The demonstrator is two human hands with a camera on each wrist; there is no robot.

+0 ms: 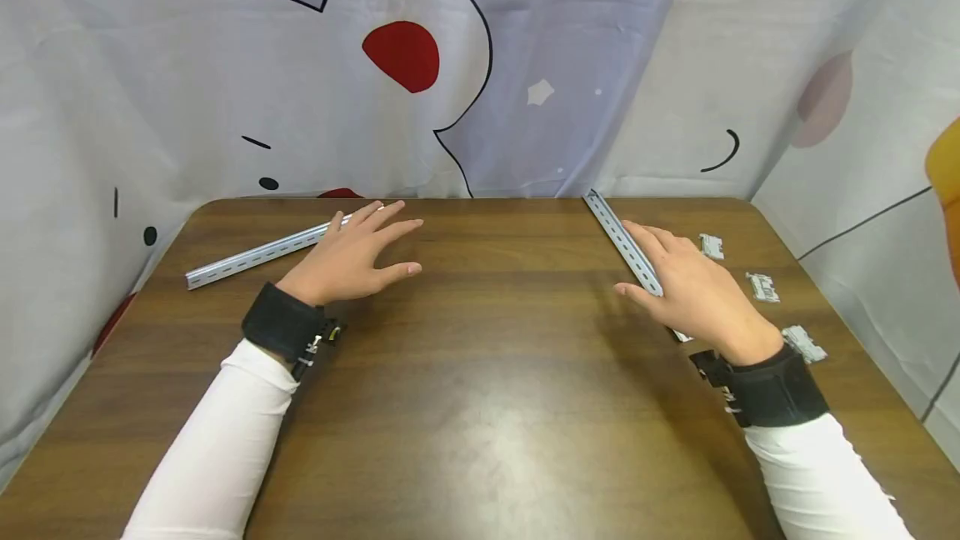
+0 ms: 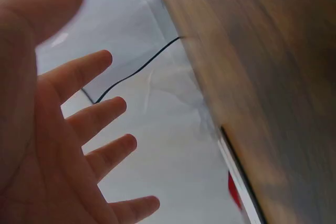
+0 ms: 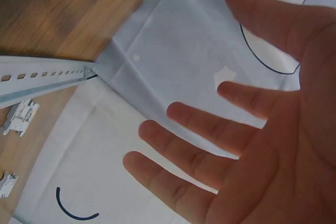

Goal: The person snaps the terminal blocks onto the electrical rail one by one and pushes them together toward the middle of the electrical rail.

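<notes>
My left hand (image 1: 352, 261) hangs with fingers spread over the right end of a slotted metal mounting rail (image 1: 258, 255), which lies slanted at the back left of the table. The left wrist view has its palm bare, with a strip of that rail (image 2: 239, 177) apart from the fingers. My right hand (image 1: 693, 286), fingers extended, is above a second slotted rail (image 1: 621, 236) at the back right and hides part of its near end. In the right wrist view the palm holds nothing, and this rail (image 3: 44, 72) lies off to the side of the fingertips.
Along the right side of the brown wooden table (image 1: 480, 373) lie small whitish plastic pieces: one at the back (image 1: 712, 246), a middle piece (image 1: 763, 287) and a nearer piece (image 1: 804, 343). A printed curtain (image 1: 525, 140) hangs right behind the table's far edge.
</notes>
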